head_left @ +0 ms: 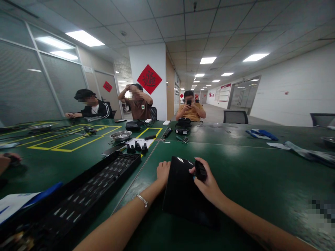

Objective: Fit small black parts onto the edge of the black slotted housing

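A glossy black flat panel (183, 190) lies on the green table (248, 174) right in front of me. My left hand (163, 171) rests against the panel's left edge with the fingers curled onto it. My right hand (205, 181) is over the panel's upper right corner, fingers closed round a small black block (200, 170).
A long black tray (86, 195) of small parts runs along my left. Several small black pieces (137, 148), a metal bowl (120, 135) and white paper lie beyond. Three people sit at the far side. Blue and grey cloths (261, 134) lie at right.
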### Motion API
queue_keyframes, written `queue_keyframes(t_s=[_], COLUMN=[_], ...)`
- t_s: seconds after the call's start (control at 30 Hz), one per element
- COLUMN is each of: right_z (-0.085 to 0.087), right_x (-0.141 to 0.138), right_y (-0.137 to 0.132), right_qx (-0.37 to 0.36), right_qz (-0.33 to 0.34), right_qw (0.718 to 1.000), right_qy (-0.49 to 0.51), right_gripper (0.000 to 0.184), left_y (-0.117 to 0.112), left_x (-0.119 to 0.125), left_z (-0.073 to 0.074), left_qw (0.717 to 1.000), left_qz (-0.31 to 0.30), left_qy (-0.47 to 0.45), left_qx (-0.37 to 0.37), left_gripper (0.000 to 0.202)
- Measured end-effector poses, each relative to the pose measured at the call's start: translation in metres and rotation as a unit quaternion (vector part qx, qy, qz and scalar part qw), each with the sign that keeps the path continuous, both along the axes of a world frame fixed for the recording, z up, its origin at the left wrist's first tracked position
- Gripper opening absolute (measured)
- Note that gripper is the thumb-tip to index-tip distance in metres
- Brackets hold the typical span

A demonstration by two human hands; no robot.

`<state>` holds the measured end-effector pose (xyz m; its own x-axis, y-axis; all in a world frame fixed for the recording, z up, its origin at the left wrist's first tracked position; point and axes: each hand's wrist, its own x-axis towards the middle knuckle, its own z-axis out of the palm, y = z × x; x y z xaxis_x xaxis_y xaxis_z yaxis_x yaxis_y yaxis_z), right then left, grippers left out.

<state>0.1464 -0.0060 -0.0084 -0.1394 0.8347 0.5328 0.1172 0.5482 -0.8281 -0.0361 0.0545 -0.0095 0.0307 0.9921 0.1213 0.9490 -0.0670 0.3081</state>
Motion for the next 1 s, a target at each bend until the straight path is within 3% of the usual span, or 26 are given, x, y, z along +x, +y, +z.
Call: queue_keyframes(t_s=[0.2,0.33,0.43,0.53,0.6,0.8,0.9,1.0], right_z=[-0.003,0.001,0.000,-0.008,-0.012,-0.007,0.001,0.006], right_x=[-0.001,0.000,-0.002,-0.006,-0.008,-0.003,0.000,0.000], right_y=[0.001,0.000,-0.007,-0.025,-0.039,-0.069,-0.070,-0.068], right_qx=[-0.038,-0.026,-0.008,0.021,0.064,0.149,0.132,0.098], right_qz=[0.013,0.012,-0.050,-0.152,-0.176,-0.079,0.013,0.038], right_qw=[0.997,0.978,0.949,0.924,0.914,0.881,0.858,0.854], right_qy=[-0.064,-0.207,-0.312,-0.349,-0.359,-0.442,-0.496,-0.510], right_gripper=[0.059,0.068,0.080,0.086,0.083,0.067,0.063,0.063], left_y=[0.017,0.023,0.026,0.029,0.030,0.032,0.033,0.033], left_x=[-0.019,-0.020,-0.020,-0.022,-0.023,-0.023,-0.023,-0.022], left_z=[0.002,0.001,-0.002,-0.005,-0.008,-0.011,-0.012,-0.012], left_qw=[0.990,0.965,0.953,0.948,0.948,0.949,0.950,0.951], left_qz=[0.111,0.161,0.170,0.169,0.168,0.160,0.136,0.129], left_qy=[-0.084,-0.194,-0.236,-0.253,-0.255,-0.257,-0.266,-0.267], left_qx=[0.038,0.067,0.082,0.091,0.094,0.093,0.089,0.083], left_gripper=[0.021,0.026,0.024,0.022,0.022,0.020,0.018,0.016])
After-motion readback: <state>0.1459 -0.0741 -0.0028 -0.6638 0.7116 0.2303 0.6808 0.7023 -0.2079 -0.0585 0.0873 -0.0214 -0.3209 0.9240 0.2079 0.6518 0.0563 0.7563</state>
